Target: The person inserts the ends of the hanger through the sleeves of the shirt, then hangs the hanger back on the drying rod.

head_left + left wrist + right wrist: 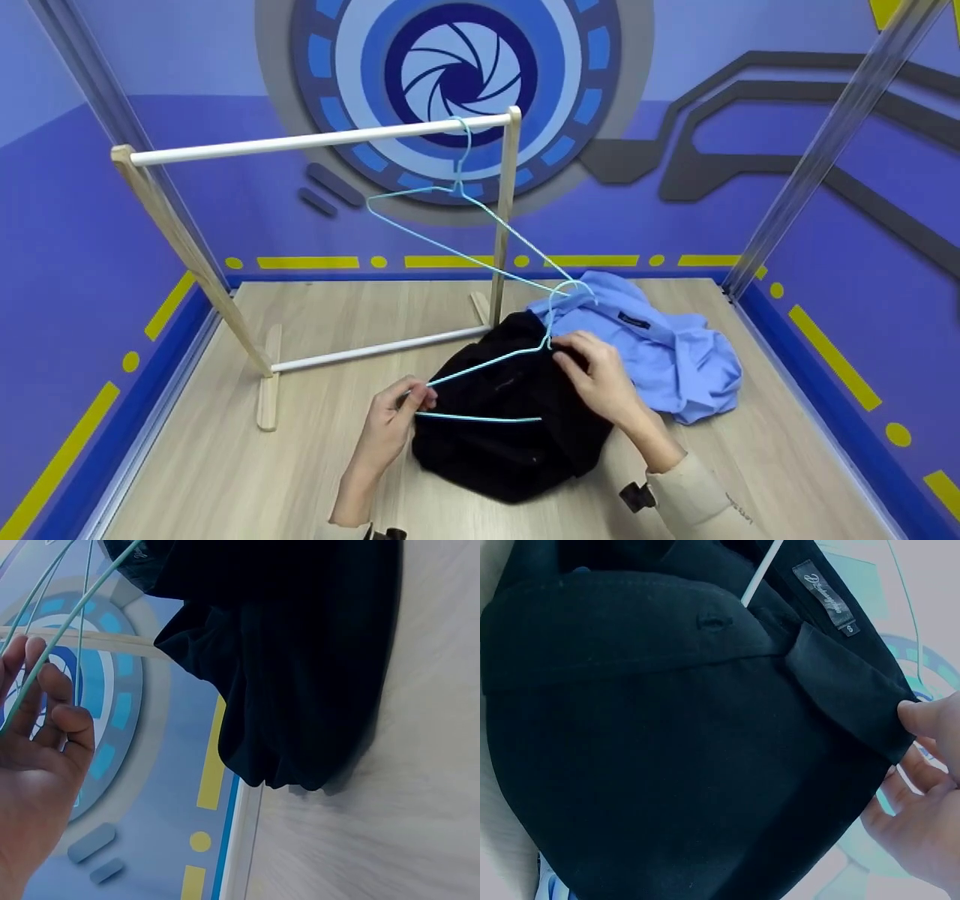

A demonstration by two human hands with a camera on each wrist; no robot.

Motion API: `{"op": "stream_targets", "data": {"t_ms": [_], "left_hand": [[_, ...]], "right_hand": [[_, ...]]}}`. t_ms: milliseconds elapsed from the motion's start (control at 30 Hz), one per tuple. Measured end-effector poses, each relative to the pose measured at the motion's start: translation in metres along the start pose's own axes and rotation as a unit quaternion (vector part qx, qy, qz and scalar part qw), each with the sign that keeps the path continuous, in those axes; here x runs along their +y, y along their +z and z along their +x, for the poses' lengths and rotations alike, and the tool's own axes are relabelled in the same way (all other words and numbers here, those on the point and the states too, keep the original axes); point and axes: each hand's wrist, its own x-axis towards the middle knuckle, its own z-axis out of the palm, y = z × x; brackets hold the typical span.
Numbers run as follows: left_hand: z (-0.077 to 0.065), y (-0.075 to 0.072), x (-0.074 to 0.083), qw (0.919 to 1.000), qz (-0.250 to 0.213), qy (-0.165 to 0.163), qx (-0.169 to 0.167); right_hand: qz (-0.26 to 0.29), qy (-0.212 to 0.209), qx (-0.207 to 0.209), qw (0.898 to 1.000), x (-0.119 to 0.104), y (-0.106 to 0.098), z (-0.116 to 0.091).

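While the wooden rack (187, 247) stands off to the far left of both grips on the table (225, 465), its white rail (315, 139) carrying one light blue wire hanger (450, 191) near the right post, the left hand (390, 427) has its fingers curled round the left corner of a second light blue hanger (480, 382), the wire running through the fingertips (45, 682) in the left wrist view; just right of that grip and partly under it lies the crumpled black shirt (510, 442), bunched on the table with the hanger's lower bar and left arm lying across its top; further right, the right hand (600, 379) rests on the upper edge of the black shirt close to the hanger's neck, and the right wrist view shows its thumb and fingers (930, 720) pinching a corner of the black collar, the small size label (826, 596) sitting just above and left of that pinch; whether this hand also touches the wire I cannot tell; behind and to the right of the right hand's grip, touching the black shirt, lies a rumpled blue shirt (667, 352), with the hanger's hook arching over its collar
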Motion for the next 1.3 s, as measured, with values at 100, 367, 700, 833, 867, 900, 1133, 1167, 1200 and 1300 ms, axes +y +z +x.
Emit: {"op": "stream_targets", "data": {"t_ms": [100,367,700,833,867,900,1133,1167,1200,1300], "left_hand": [[0.001,0.000,0.000,0.9999,-0.002,0.011,0.006],[0.003,0.002,-0.003,0.9987,-0.010,0.048,0.016],[0.003,0.000,-0.006,0.9982,-0.007,0.059,0.010],[0.003,-0.001,-0.004,0.9988,-0.002,0.048,0.010],[0.003,-0.001,-0.003,0.9990,0.000,0.043,0.011],[0.003,-0.001,-0.003,0.9992,0.004,0.038,0.014],[0.002,0.000,0.000,0.9966,0.046,-0.014,0.067],[0.002,0.000,0.000,0.9958,0.046,-0.024,0.076],[0.001,0.001,0.001,0.9951,0.042,-0.034,0.083],[0.000,0.001,0.001,0.9938,0.029,-0.053,0.094]], "right_hand": [[0.034,0.014,-0.002,0.999,0.000,-0.001,0.001],[0.114,0.068,0.000,0.991,-0.015,-0.003,0.006],[0.165,0.052,-0.017,0.985,-0.034,-0.008,0.013],[0.183,0.046,-0.032,0.982,-0.033,-0.008,0.013],[0.183,0.044,-0.033,0.982,-0.033,-0.007,0.012],[0.184,0.044,-0.033,0.981,-0.033,-0.007,0.012],[0.174,0.043,-0.021,0.984,-0.036,-0.005,0.014],[0.174,0.042,-0.017,0.984,-0.036,-0.004,0.014],[0.173,0.039,-0.014,0.984,-0.036,-0.004,0.014],[0.170,0.034,0.000,0.985,-0.036,-0.003,0.015]]}}
